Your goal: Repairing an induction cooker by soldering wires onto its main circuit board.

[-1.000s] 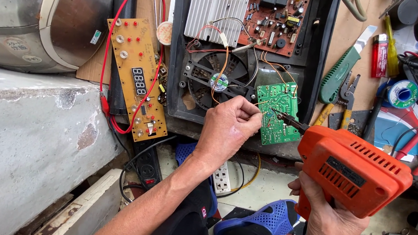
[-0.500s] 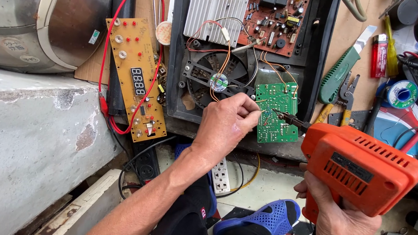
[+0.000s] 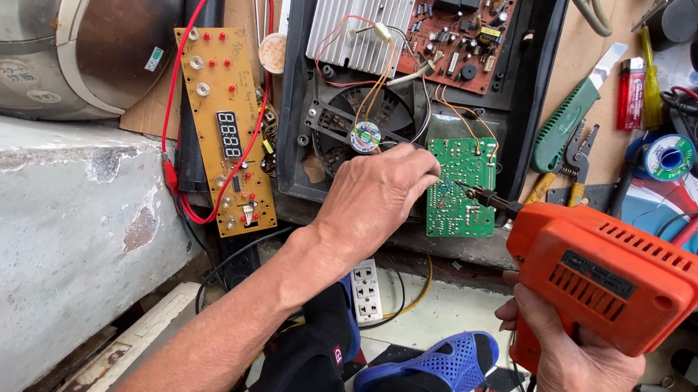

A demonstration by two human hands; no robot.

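Note:
My left hand [image 3: 377,198] is curled with its fingertips pinched against the left edge of a small green circuit board [image 3: 463,200]. The board lies on the lower part of an open black appliance housing [image 3: 295,94]. My right hand [image 3: 578,372] grips the handle of an orange soldering gun [image 3: 609,276]. The gun's dark tip [image 3: 480,195] touches the green board near its middle. Orange wires run from the board up to a brown main board [image 3: 467,32] beside a finned aluminium heat sink [image 3: 357,20] and a round fan [image 3: 365,136].
A yellow control panel board [image 3: 227,130] with red wires lies left of the housing. A green-handled knife [image 3: 567,125], pliers [image 3: 577,155], a red lighter [image 3: 630,93], a solder spool [image 3: 667,157] and tape sit right. A concrete block [image 3: 44,224], a white power strip [image 3: 367,291] and a blue sandal [image 3: 435,366] are below.
Both hands stay almost where they were. The soldering gun has shifted slightly right, and its tip remains on the green board.

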